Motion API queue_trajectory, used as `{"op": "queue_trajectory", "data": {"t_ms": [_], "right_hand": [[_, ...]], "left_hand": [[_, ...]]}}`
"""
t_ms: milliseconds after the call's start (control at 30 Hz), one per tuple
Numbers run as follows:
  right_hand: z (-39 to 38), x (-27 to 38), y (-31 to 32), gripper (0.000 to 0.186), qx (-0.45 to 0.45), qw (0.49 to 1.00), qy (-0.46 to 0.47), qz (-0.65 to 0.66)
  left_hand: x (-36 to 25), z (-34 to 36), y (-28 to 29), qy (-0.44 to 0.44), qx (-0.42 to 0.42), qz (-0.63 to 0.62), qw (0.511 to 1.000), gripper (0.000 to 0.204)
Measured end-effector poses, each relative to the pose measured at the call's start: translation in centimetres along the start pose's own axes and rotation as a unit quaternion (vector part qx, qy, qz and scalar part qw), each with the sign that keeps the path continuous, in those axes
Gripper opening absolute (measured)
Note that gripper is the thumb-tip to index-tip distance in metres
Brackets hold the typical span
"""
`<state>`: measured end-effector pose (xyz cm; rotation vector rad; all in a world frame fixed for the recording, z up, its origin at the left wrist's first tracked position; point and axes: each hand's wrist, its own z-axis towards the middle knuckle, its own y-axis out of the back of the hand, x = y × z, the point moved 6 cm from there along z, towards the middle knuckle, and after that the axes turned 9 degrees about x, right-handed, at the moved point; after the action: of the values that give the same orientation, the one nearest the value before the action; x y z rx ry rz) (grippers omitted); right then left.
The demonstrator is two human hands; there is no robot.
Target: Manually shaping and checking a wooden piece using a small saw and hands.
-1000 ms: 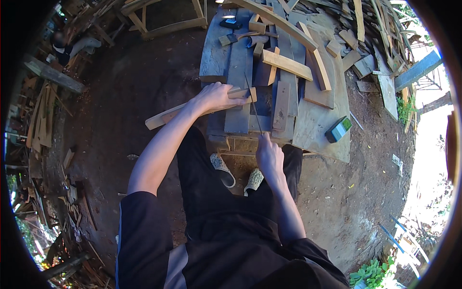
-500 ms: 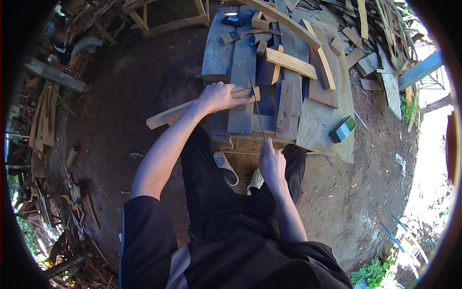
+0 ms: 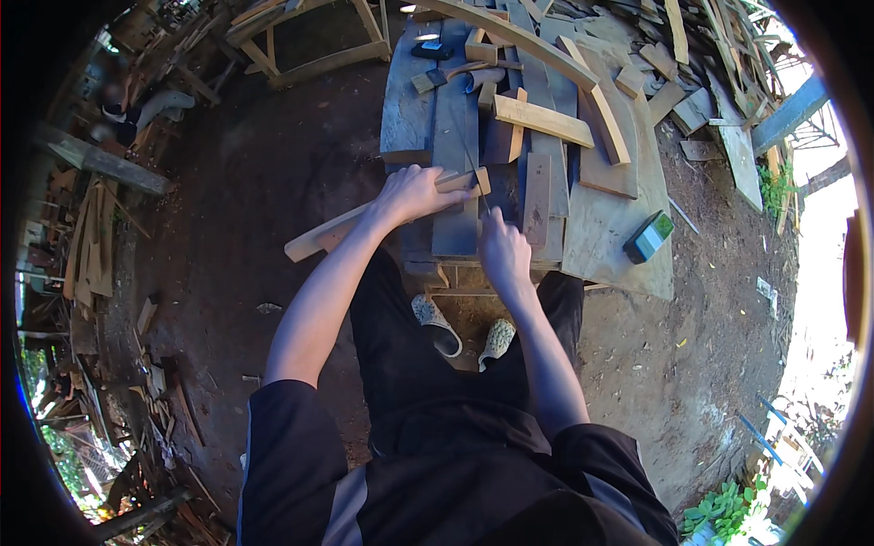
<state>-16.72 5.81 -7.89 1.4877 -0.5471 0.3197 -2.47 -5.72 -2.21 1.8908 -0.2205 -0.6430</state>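
Observation:
My left hand (image 3: pixel 410 193) is closed over a pale wooden bar (image 3: pixel 312 239), pressing it onto the plank bench. The bar lies at a slant; one end hangs over the left edge and the other lies just past my fingers. My right hand (image 3: pixel 506 249) is wrapped around the near end of a long, thin, dark-bladed tool (image 3: pixel 470 153). Its blade crosses the bar near that right end, just beside my left fingertips. Seen edge-on, it could be a saw or a file. My fist hides the handle.
The bench (image 3: pixel 454 232) holds a paintbrush (image 3: pixel 426 82), a wooden block (image 3: pixel 537 187), light wood strips (image 3: pixel 543 121) and a long curved beam (image 3: pixel 510 32). On a board at right stands a green-and-black box (image 3: pixel 648 237). Scrap wood is heaped far right. Someone sits (image 3: pixel 150 107) far left.
My right hand has pushed forward along the tool's line, closer to the bar. My left hand keeps its hold on the bar. The whole view has shifted slightly.

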Motion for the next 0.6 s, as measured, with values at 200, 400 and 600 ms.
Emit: {"op": "queue_trajectory", "data": {"t_ms": [200, 400, 600], "right_hand": [[-10.5, -2.8, -0.4, 0.017, 0.021, 1.0, -0.021, 0.009], [-12.5, -3.0, 1.5, 0.02, 0.01, 0.999, -0.03, 0.037], [-15.7, -1.9, 5.3, 0.021, 0.036, 0.999, -0.027, 0.031]], "left_hand": [[0.9, 0.1, -0.4, 0.008, -0.017, -0.027, 0.999, 0.076], [0.0, 0.0, -0.6, -0.006, -0.037, 0.014, 0.999, 0.073], [-0.7, -2.7, -2.6, -0.049, -0.199, 0.163, 0.965, 0.054]]}}
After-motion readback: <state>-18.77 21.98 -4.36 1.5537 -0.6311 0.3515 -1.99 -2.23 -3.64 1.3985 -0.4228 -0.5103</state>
